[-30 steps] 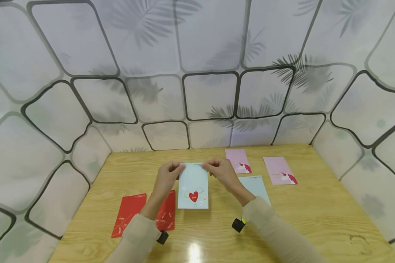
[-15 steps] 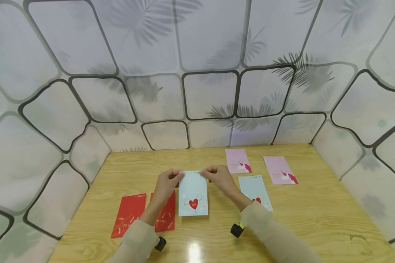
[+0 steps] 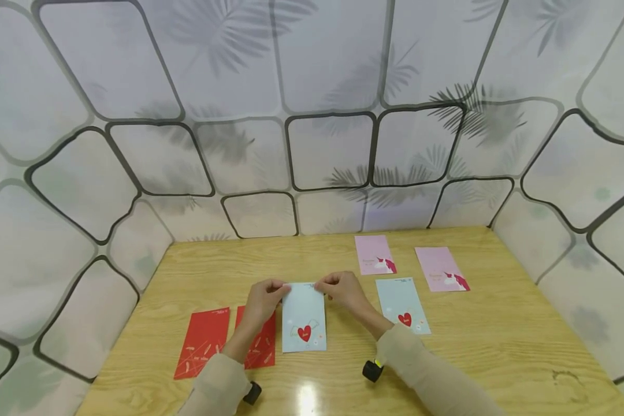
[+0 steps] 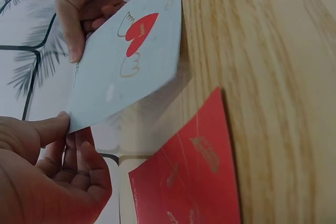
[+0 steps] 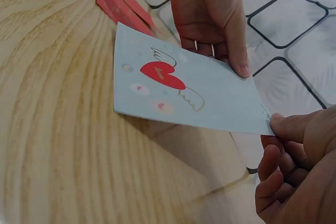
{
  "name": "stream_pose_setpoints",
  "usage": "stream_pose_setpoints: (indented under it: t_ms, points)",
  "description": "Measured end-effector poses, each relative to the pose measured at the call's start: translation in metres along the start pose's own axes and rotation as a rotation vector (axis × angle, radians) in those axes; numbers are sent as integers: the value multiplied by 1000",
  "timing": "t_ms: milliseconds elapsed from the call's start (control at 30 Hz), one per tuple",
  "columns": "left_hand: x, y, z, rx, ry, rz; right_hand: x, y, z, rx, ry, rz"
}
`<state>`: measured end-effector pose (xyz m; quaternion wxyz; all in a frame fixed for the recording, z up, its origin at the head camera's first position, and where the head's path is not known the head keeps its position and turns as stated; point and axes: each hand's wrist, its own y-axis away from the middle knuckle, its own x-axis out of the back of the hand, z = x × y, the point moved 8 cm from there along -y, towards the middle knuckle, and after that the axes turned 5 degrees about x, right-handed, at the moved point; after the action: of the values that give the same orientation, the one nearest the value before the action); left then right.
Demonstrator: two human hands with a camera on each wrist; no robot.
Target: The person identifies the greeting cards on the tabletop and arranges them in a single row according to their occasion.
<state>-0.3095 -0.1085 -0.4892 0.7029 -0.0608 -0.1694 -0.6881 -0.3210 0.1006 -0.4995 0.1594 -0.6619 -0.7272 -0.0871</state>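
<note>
Two far corners of a pale blue, heart-printed rectangular card [image 3: 304, 315] are pinched by the left hand [image 3: 262, 299] and the right hand [image 3: 345, 290] over a wood-grained table [image 3: 499, 346]; both corners should be held lightly and level, so no bend is forced.

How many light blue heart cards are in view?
2: the held card, pinched by the left hand and right hand, and the second card, flat on the table to its right. Any underneath would be hidden.
</note>
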Motion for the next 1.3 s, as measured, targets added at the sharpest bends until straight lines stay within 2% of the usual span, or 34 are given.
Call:
stream_pose_setpoints:
  t_ms: [300,767,1000,1300]
  points:
    - [1,0,-11,12,-118,12,-10,2,8,39,77,-24]
    - [-1,-5,-14,-34,-337,21,-14,1,10,131,214,-33]
    - [-2,-6,-19,3,-427,40,-16,1,10,155,291,-34]
    - [-2,-4,-18,16,-557,79,-19,2,11,166,378,-38]
